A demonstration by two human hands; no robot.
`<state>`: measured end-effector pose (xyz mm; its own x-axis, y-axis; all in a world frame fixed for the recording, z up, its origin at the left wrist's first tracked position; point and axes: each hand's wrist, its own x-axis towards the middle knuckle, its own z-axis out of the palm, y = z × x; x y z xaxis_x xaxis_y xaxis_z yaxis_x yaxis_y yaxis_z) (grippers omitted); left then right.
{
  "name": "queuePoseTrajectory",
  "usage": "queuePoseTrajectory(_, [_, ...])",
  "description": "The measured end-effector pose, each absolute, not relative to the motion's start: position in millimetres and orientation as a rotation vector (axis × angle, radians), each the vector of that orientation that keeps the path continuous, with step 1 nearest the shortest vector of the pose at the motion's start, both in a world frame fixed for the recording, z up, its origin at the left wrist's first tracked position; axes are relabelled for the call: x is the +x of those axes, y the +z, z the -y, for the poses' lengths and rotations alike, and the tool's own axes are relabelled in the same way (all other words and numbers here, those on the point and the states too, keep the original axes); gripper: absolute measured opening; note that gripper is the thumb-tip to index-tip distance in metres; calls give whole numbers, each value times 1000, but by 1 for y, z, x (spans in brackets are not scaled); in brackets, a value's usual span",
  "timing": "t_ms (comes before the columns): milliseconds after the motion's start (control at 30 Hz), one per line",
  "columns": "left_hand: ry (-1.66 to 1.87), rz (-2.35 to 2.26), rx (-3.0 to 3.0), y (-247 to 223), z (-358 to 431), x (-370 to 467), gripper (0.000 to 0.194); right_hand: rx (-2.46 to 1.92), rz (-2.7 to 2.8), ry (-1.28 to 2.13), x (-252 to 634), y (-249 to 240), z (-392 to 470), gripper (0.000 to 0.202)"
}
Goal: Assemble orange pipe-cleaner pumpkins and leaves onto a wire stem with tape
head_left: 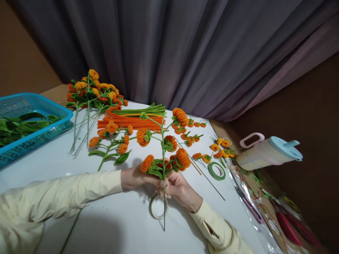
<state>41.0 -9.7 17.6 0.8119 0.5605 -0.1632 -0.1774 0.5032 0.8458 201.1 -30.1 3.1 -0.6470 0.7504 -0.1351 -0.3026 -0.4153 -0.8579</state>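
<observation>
An upright stem with several orange pumpkin-like heads and green leaves (pixel 163 148) stands between my hands above the white table (pixel 106 225). My left hand (pixel 141 178) pinches its lower part from the left, thumb on the stem. From the right, my right hand (pixel 182 190) has its fingers closed at the same spot, touching the stem just under the lowest leaves. Bare dark wire extends below both hands. A roll of tape (pixel 159 216) is just below them, partly behind the wire. Another orange branch (pixel 109 150) lies to the left.
A blue basket (pixel 59 123) of green leaves sits at left, near a bunch of orange flowers (pixel 92 91). Orange pipe cleaners (pixel 132 122) lie behind the hands. Green tape (pixel 216 171), small pumpkins (pixel 214 147), a cup (pixel 265 153) and red-handled pliers (pixel 288 227) are at right.
</observation>
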Motion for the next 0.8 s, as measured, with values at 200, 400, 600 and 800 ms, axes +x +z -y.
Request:
queuePoseTrajectory(200, [737, -549, 935, 19, 12, 46, 28, -821, 1134, 1874, 205, 9, 21, 29])
queuePoseTrajectory(400, [850, -832, 925, 27, 20, 48, 19, -1024, 1271, 1613, 210, 19, 21, 28])
queuePoseTrajectory(600, [856, -904, 1153, 29, 24, 44, 21, -1105, 1484, 1363, 211, 26, 25, 24])
queuePoseTrajectory(800, [866, -916, 1316, 35, 20, 44, 19, -1159, 1636, 1035, 210, 29, 30, 18])
